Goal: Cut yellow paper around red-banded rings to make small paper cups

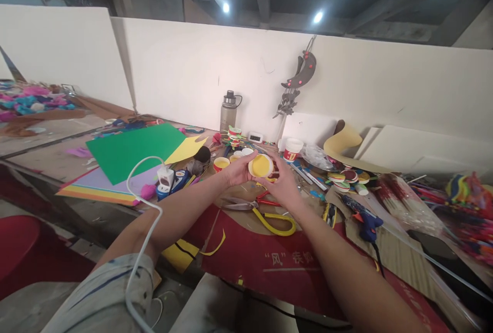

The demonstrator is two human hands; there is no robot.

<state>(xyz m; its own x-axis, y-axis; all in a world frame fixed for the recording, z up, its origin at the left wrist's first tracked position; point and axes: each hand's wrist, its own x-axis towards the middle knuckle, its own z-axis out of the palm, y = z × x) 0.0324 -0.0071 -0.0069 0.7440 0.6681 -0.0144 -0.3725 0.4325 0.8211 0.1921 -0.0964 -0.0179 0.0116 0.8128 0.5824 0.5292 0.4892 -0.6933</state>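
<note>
Between my two hands is a small round paper cup (pixel 261 166), its white rim around a yellow disc that faces me. My left hand (pixel 238 169) grips it from the left side. On the other side, the fingers of my right hand (pixel 284 181) curl around its right and lower edge. Below the hands lie yellow-handled scissors (pixel 275 222) with spread blades, beside red-handled pliers (pixel 268 200). Another cup with a yellow inside (pixel 221 164) stands just left of my left hand. Behind my right hand is a white and red paper cup (pixel 292 149).
Green card (pixel 136 150) and coloured sheets cover the left side, near a power strip (pixel 171 183) with a white cable crossing my left arm. A blue glue gun (pixel 367 224) lies at right. A bottle (pixel 228 111) stands by the white partition (pixel 173 71).
</note>
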